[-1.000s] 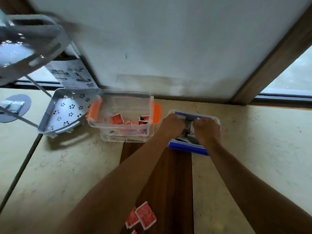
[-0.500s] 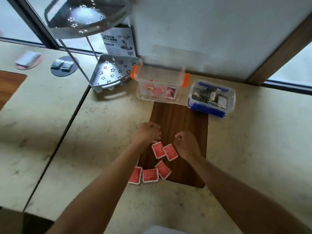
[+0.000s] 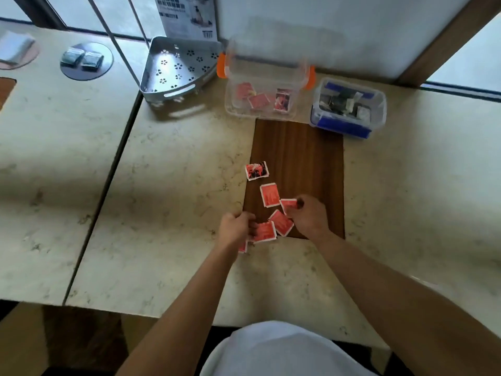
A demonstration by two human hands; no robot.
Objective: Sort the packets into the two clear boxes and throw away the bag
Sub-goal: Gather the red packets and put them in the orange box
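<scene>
Several red packets lie on the near left part of the dark wooden board. My left hand curls over the red packet at the board's near edge, with another partly hidden under it. My right hand pinches a red packet between thumb and fingers. At the back stands a clear box with orange clips holding red packets. Beside it to the right, a smaller clear box with blue clips holds dark and silver packets. No bag shows.
A grey perforated corner shelf and its metal poles stand left of the boxes. A printed carton leans against the wall. A round grey disc with two dark packets lies on the neighbouring table. A seam divides the two tables.
Both hands drew back from the blue-clipped box to the red packets on the board. The view tilted down and back. My right hand took hold of one red packet.
</scene>
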